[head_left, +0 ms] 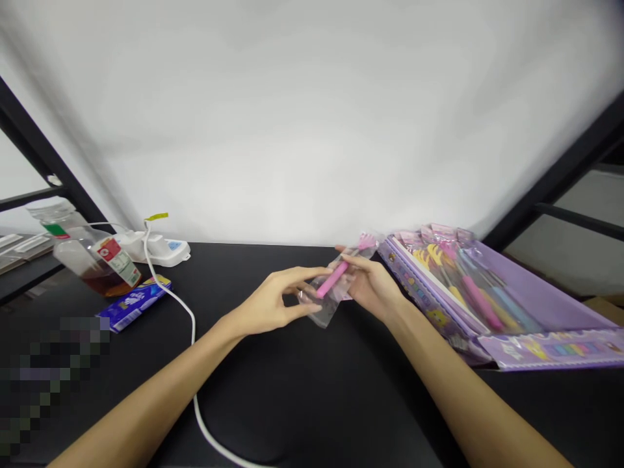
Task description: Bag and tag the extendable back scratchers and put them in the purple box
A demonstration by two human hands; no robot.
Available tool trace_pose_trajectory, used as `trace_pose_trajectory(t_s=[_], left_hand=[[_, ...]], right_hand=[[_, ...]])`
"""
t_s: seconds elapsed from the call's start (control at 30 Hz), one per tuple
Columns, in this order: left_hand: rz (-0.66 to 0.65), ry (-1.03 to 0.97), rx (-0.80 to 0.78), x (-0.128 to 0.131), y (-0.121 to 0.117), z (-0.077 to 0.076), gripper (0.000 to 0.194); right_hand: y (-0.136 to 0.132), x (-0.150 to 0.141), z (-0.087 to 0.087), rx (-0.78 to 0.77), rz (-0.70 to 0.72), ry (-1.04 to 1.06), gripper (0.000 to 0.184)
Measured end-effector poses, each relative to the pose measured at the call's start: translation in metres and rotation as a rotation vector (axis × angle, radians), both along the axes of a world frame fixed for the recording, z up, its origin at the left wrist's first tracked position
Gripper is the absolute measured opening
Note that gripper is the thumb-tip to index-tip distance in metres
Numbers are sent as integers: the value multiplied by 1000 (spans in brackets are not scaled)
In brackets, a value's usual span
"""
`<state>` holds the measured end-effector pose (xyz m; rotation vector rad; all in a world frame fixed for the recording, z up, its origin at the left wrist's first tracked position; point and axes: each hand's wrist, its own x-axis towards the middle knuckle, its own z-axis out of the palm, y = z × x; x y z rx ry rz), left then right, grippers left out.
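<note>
A pink back scratcher [333,280] in a clear plastic sleeve is held at a slant above the black table. Its claw-shaped head points to the upper right. My left hand [266,302] pinches the sleeve around the lower handle end, thumb below and fingers above. Higher up, my right hand [370,283] is closed around the sleeve, with some fingers hidden behind it. Just right of my right hand stands a purple display box [550,286] with several wrapped back scratchers [478,299] in pink, yellow and blue.
A white cable [193,325] runs down the black table [312,396] from a white power strip [170,252]. On the left are a bottle of brown liquid [92,250] and a blue packet [136,302]. A white wall [312,130] rises behind; black frame bars flank both sides.
</note>
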<state>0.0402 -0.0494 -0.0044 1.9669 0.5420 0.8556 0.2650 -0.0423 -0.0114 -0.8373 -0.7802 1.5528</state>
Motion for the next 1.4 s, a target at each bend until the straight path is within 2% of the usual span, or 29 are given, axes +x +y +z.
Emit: trace_pose_trajectory(t_s=[0.1,0.2,0.27,0.4,0.53,0.6,0.7,0.97,1.03,1.17,1.23,1.4], left_hand=[[50,46,116,3,-2,0,37],[24,71,135,3,-1,-1,37],[21,66,81,3,-2,-2,35],[27,31,-143,7,-6,-6,31],[-80,4,-362,10,-9,-8,27],[-112,-28,-433,11,-9,-9,35],[-85,-75,-484,13,-9,-13,50],[-25,28,-569,14,-9,-18,60],[-42,71,-583,14,-9,-18,56],[-84,166,-556,16,-8,-17,37],[-80,185,-555,16,-7,-16,34],[-35,205,-517,15,-8,-13,30]], right_hand=[[-4,-4,3,-4,69,-34,35],[-6,-5,5,-14,52,-59,39],[-7,-4,5,-3,32,-81,40],[-7,-4,4,40,78,-130,42],[-9,-6,5,77,114,-181,45],[-11,-9,7,97,125,-205,45],[-14,-12,10,109,130,-249,44],[-19,-13,13,164,207,-425,41],[-19,-13,12,190,228,-447,41],[-19,-15,11,230,260,-451,39],[-18,-17,11,213,197,-433,40],[-8,-17,6,218,-172,-275,40]])
